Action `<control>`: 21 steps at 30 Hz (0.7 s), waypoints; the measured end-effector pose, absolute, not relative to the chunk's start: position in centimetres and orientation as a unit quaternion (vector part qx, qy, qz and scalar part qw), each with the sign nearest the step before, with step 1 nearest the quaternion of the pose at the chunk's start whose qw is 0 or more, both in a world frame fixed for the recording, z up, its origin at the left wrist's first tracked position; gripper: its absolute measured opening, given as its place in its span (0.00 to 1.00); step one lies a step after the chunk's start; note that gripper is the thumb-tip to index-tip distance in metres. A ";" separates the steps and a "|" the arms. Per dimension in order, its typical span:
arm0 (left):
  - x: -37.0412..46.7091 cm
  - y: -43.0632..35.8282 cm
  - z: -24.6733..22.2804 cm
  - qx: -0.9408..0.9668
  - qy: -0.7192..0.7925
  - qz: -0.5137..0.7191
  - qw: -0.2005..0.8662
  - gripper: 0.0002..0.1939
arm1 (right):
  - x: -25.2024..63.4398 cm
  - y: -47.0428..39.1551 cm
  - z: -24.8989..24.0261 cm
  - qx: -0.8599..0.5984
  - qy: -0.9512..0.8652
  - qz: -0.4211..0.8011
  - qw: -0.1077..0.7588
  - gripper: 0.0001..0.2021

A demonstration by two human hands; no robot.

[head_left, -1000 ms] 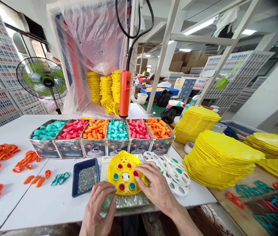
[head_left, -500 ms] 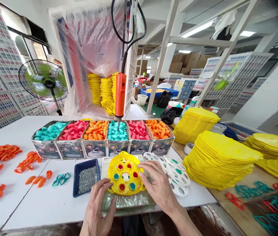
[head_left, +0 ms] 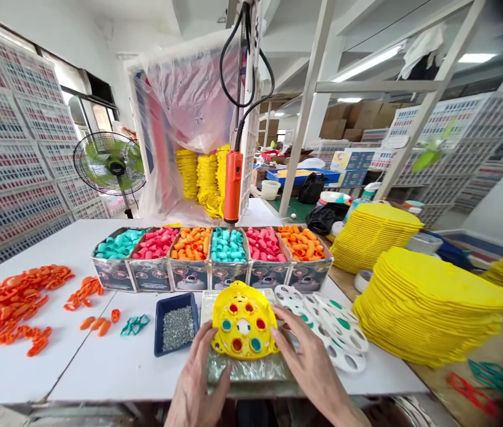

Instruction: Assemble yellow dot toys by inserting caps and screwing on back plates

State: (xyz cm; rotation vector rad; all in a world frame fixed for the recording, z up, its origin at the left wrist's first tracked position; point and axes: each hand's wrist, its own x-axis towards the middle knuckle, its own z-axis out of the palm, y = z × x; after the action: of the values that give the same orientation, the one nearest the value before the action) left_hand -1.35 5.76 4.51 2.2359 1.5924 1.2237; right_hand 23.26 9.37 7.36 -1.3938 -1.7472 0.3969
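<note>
A round yellow plastic shell (head_left: pixel 243 347) lies on a plastic-wrapped pad at the table's front. Red, teal and orange round pieces sit in its openings, around a pale centre. At its left edge, my left hand (head_left: pixel 200 373) holds the rim with the fingertips, the thumb spread away below. My right hand (head_left: pixel 311 359) has its fingers and thumb at the opposite rim, so the shell is held between both hands. The pad (head_left: pixel 251 372) shows below the shell. Close by on the left stands a dark blue tray (head_left: pixel 159 326) of small metal screws.
Behind the pad, a row of boxes (head_left: pixel 189 276) holds teal, pink and orange pieces. An orange electric screwdriver (head_left: pixel 232 187) hangs above them. White perforated discs (head_left: pixel 340 332) lie right, beside yellow stacks (head_left: pixel 429 308). Orange parts (head_left: pixel 15 296) and teal parts (head_left: pixel 134 324) lie left.
The camera view has turned left, shifting the scene rightward. My right hand's fingers have moved back from over the shell to its right rim. My left hand stays at the left rim.
</note>
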 end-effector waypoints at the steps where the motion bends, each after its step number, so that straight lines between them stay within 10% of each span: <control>1: -1.3 5.6 4.6 0.743 0.527 0.407 0.066 0.27 | 23.3 9.3 7.5 -0.552 -0.699 0.154 0.427 0.20; 21: -19.7 9.6 5.2 0.673 0.697 0.239 -0.067 0.16 | 23.7 5.2 7.7 -0.585 -0.608 0.176 0.507 0.18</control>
State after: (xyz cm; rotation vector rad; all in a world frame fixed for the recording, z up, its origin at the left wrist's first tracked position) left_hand -19.70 9.63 5.19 2.2107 2.2876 0.7837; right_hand 23.69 5.20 7.71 -1.4114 -1.4653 0.4250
